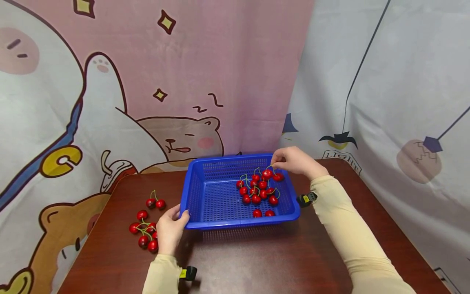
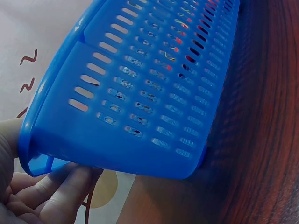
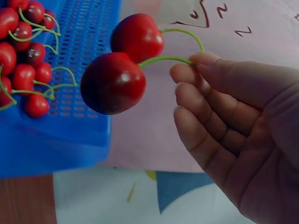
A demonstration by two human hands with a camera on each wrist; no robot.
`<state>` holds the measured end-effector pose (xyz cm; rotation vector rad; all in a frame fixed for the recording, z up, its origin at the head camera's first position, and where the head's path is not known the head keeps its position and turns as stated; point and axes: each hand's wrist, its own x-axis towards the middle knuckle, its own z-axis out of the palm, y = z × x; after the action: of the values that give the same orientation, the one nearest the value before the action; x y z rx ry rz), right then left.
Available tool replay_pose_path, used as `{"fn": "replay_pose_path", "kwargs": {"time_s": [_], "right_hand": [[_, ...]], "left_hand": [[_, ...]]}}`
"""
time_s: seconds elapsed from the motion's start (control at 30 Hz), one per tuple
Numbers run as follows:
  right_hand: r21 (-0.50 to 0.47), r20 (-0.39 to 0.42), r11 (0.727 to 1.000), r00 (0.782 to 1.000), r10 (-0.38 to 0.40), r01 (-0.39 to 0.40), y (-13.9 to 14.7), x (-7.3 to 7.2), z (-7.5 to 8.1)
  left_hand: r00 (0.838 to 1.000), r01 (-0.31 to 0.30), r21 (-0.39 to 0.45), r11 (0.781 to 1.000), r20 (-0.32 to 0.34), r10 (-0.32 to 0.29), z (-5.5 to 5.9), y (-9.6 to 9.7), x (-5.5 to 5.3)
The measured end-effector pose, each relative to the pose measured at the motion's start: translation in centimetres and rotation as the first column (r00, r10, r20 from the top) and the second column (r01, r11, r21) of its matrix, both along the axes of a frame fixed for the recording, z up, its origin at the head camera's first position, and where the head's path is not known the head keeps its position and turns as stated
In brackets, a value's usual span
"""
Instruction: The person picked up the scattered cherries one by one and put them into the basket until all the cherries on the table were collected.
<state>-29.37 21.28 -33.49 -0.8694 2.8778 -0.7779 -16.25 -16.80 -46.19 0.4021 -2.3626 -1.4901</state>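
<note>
My right hand point(image 1: 295, 161) is over the back right corner of a blue plastic basket point(image 1: 220, 223). Between thumb and forefinger it pinches the joined green stems of a pair of red cherries point(image 3: 113, 83), which hang over the basket. My left hand point(image 1: 171, 226) grips the basket's front left corner, thumb on top of the rim point(image 2: 56, 72) and fingers beneath it. Inside, a cluster of red cherries point(image 1: 256, 199) with green stems lies in the right half of the slotted floor. Two more cherries sit near the front wall, partly hidden by it.
On the brown wooden table point(image 1: 257, 261), left of the basket, lie a cherry pair point(image 1: 156, 203) and a group of several cherries point(image 1: 143, 241), partly behind the left hand. A cartoon-printed curtain point(image 1: 235, 81) hangs along the table's back and sides.
</note>
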Motion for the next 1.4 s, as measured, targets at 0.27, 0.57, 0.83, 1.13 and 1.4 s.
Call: {"fn": "replay_pose_path", "kwargs": {"time_s": [0.27,0.57,0.83,1.13,1.4], "right_hand": [[0.058,0.155,0.993,0.984,0.088,-0.098,-2.2,-1.5,-1.6],[0.077,0.345,0.988,0.933,0.099,-0.133,-4.5,-2.5,-3.2],[0.164,0.409,0.975,0.910,0.069,-0.147,-6.1,-2.5,-5.0],[0.231,0.457,0.964,0.889,0.015,-0.135,-6.9,-2.5,-6.3],[0.273,0.490,0.953,0.871,-0.024,-0.128,-7.1,-2.3,-6.9]], "left_hand": [[1.000,0.001,0.003,1.000,-0.007,-0.001,0.0,0.0,0.0],[1.000,0.004,0.000,1.000,-0.009,-0.004,0.0,0.0,0.0],[1.000,0.007,-0.008,1.000,-0.003,-0.007,0.0,-0.1,-0.1],[1.000,0.007,0.010,1.000,-0.003,-0.007,-0.2,-0.1,-0.2],[1.000,0.003,0.005,1.000,0.001,-0.003,-0.2,0.0,-0.2]]}}
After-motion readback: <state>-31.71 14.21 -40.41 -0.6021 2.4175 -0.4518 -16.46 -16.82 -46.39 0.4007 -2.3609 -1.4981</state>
